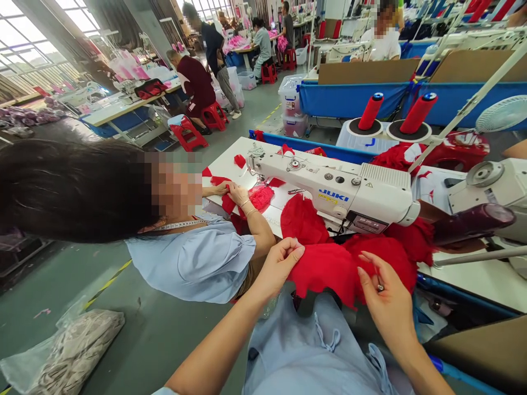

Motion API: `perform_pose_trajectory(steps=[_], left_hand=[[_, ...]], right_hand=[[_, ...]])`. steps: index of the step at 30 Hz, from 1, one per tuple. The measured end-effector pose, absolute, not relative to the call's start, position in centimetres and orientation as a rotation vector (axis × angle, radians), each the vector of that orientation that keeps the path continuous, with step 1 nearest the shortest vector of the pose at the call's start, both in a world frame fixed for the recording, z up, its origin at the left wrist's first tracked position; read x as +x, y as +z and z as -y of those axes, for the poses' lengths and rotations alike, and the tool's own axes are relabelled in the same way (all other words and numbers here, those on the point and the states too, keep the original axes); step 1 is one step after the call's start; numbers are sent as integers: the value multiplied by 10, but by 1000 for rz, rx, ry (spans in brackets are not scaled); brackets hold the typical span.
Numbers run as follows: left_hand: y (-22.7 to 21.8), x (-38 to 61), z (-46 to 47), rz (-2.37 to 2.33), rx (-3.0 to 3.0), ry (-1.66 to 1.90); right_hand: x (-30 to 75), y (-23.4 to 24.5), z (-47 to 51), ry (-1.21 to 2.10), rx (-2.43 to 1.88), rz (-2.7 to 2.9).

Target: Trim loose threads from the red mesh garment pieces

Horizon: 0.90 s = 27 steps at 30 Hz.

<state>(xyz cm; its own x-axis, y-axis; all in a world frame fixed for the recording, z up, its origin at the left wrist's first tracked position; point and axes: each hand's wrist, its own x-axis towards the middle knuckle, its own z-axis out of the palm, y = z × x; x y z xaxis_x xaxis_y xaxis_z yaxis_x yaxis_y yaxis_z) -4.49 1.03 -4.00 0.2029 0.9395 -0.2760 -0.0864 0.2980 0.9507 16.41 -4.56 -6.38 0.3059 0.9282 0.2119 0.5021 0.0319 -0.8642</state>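
At the left fingers I see, over my feed, plain red cloth, with a white sewing machine in blue lettering beyond them, red thread cones farther off, and a pale blue shirt to their left above grey-green floor.

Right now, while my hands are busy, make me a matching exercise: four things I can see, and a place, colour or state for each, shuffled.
Things:
1. Left hand
2. Sewing machine in the middle
3. Two thread cones
4. Stuffed plastic bag

Descriptions:
A. Red, on dark round bases
B. On the floor, lower left
C. Pinching the edge of red cloth
D. White, with blue lettering

Pairs: 1-C, 2-D, 3-A, 4-B
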Motion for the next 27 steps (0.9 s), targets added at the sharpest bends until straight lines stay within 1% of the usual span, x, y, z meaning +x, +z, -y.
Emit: perform_pose_trajectory(steps=[3, 5, 7, 9, 11, 14, 18, 21, 25, 27], left_hand=[[-38, -21, -7, -1058, 850, 974], [-34, -10, -4, -974, 740, 967], [-30, -3, 0, -888, 650, 934], [-26, -1, 4, -813, 681, 882], [-24, 1, 8, -794, 810, 865], [-27, 7, 11, -918, 972, 917], [-36, 13, 9, -1047, 1031, 1014], [-38, 11, 4, -978, 874, 1016], [-38, 4, -2, -857, 455, 985], [-38, 2, -5, -825, 363, 963]], right_hand=[[151, -59, 51, 562, -1485, 1586], [144, -55, 52, 566, -1416, 1656], [141, -52, 51, 501, -1416, 1588], [142, -49, 49, 506, -1429, 1474], [144, -47, 47, 603, -1429, 1384], [142, -47, 46, 765, -1390, 1333], [139, -49, 46, 843, -1383, 1323], [141, -46, 45, 939, -1367, 1264], [146, -42, 41, 1267, -1336, 786], [147, -41, 38, 1337, -1329, 666]])
